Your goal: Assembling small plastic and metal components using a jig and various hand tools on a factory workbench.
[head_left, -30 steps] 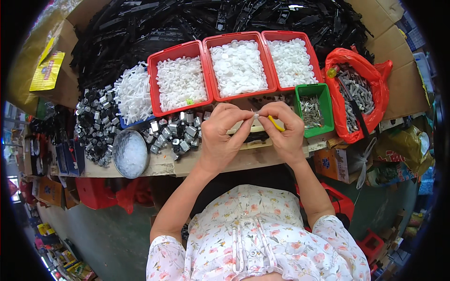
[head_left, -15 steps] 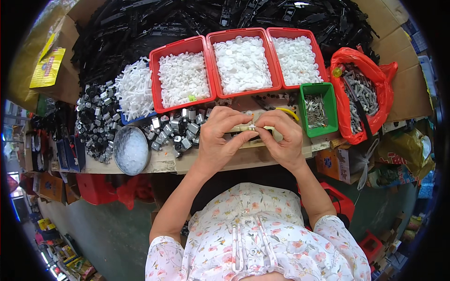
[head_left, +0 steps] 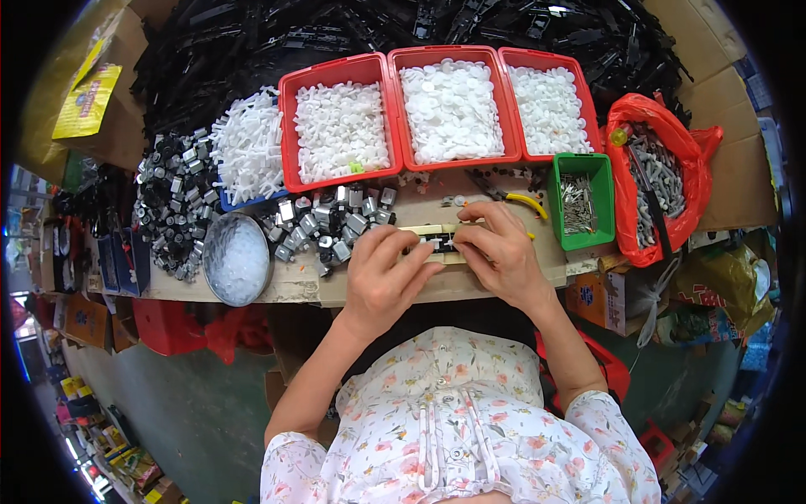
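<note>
On the near edge of the worktop, a black elongated part (head_left: 442,245) with small white pieces on it lies in a cream-coloured block (head_left: 454,258). My left hand (head_left: 382,277) is at the block's left end, fingers bent and drawn together; what they grip is hidden. At the right end, my right hand (head_left: 508,259) pinches thumb and forefinger over the black part. Whatever tiny piece is between these fingertips cannot be made out. Just beyond the hands, loose small discs (head_left: 453,201) lie near pliers with yellow handles (head_left: 527,202).
Red trays (head_left: 340,178) of white plastic parts stand behind. To the left are small metal motors (head_left: 176,189), white pegs (head_left: 248,143) and a round metal bowl (head_left: 238,260). A green bin (head_left: 583,242) of metal pins and a red bag (head_left: 703,189) sit right. Black mouldings (head_left: 353,34) fill the back.
My hands have moved apart and down to the block from a joined pinch above it. The black part now shows between them. The view has shifted slightly.
</note>
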